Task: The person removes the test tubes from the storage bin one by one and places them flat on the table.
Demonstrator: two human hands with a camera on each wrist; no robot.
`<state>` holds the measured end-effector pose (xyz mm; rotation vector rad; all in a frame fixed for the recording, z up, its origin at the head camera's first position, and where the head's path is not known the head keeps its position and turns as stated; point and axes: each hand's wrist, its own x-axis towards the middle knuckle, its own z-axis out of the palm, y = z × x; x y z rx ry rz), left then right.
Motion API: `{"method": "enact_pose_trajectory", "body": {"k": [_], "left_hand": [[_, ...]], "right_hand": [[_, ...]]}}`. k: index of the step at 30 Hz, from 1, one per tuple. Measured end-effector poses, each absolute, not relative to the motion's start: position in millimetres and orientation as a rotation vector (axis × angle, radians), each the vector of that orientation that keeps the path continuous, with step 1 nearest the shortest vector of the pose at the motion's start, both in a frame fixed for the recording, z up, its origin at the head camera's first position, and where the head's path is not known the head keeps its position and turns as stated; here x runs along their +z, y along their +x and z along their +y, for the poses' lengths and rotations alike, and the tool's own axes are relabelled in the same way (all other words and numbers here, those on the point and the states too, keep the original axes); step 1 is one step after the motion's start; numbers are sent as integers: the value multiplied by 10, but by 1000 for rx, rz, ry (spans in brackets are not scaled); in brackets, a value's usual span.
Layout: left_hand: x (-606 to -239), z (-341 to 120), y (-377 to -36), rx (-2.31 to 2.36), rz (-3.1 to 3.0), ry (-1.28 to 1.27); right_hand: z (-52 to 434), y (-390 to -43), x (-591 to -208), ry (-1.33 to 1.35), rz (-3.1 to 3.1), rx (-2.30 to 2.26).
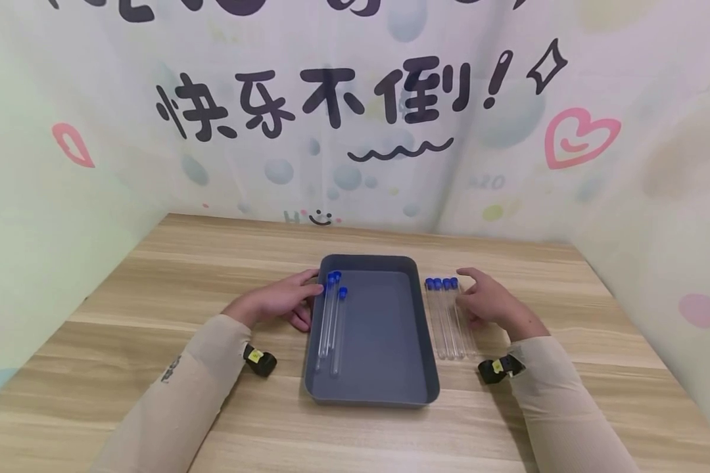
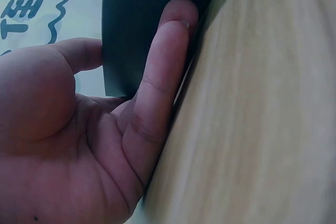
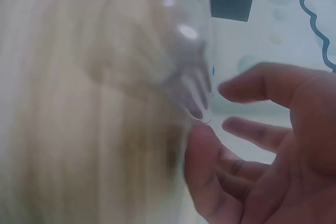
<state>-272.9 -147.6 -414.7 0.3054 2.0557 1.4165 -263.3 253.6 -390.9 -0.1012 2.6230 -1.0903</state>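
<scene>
In the head view we see our left hand resting against the left wall of the dark grey rectangular plastic tray, its fingers straight and close together, touching the rim near the blue caps. Three clear glass tubes with blue caps lie inside the tray along its left side, nearly parallel, caps pointing away from us. Our right hand rests on the light wooden desk just beside a row of four more clear capped tubes, which lie between the tray and this hand; its fingers are relaxed and a little spread, holding nothing. We judge that the round tubes could roll if the right hand pushes them sideways, and two could knock together; the tray could also slide if the left hand presses harder. In the left wrist view the fingers lie flat against the tray's outside wall, with the thumb on the other side of the corner, so the touch is light rather than a firm grip. In the right wrist view a blurred transparent tube stands very close to the camera, and the fingers are apart, gently curved, not closed on it; the glass looks smooth and slippery.
</scene>
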Motion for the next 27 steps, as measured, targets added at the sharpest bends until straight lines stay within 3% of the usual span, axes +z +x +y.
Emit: {"method": "enact_pose_trajectory", "body": {"k": [13, 27], "left_hand": [[-4163, -1482, -2740, 1426, 2051, 314], [-4140, -1476, -2706, 1426, 2060, 312]], "right_hand": [[2410, -2572, -3756, -84, 2764, -1166], [1948, -2411, -3519, -299, 2675, -1394]]}}
